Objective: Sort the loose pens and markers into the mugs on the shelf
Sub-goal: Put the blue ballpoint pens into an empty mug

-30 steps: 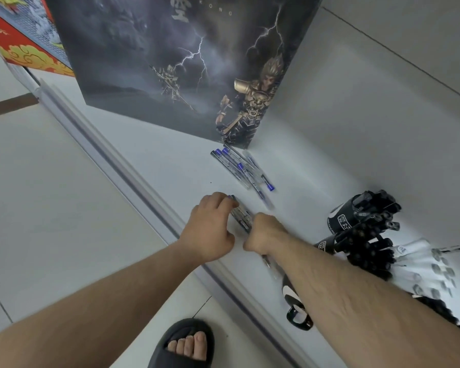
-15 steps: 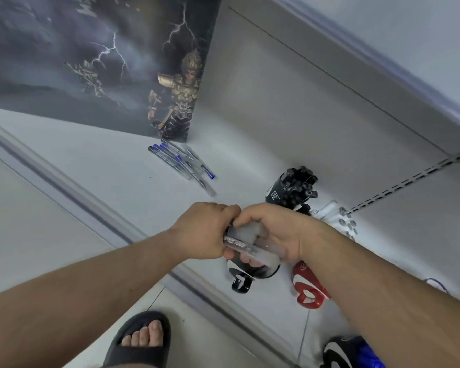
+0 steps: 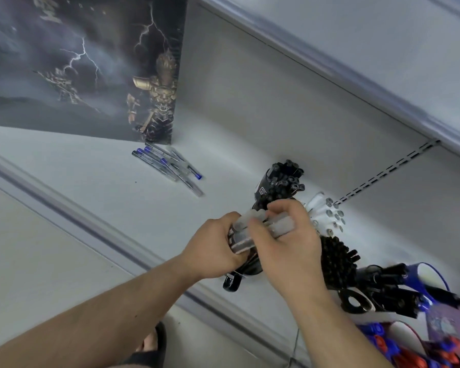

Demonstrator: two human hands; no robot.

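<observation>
My left hand (image 3: 215, 248) and my right hand (image 3: 287, 237) together grip a bundle of clear pens (image 3: 263, 228) above the white shelf (image 3: 91, 176). The bundle sits over a black mug (image 3: 233, 281) at the shelf's front, mostly hidden by my hands. Several loose blue-capped pens (image 3: 168, 166) lie on the shelf further back, by the poster's corner. Behind my hands a black mug full of black pens (image 3: 279, 181) stands, with a cluster of white markers (image 3: 327, 216) beside it.
A dark poster board (image 3: 91, 67) leans at the back left. To the right stand more mugs: black pens (image 3: 337, 261), a blue-rimmed mug (image 3: 420, 280), and red and blue pens (image 3: 398, 349) at the lower right. The upper shelf edge (image 3: 329, 67) overhangs. My sandalled foot (image 3: 152, 346) is below.
Both hands lifted the pen bundle off the shelf and carried it right, over the black mug. The view swung right, revealing more mugs.
</observation>
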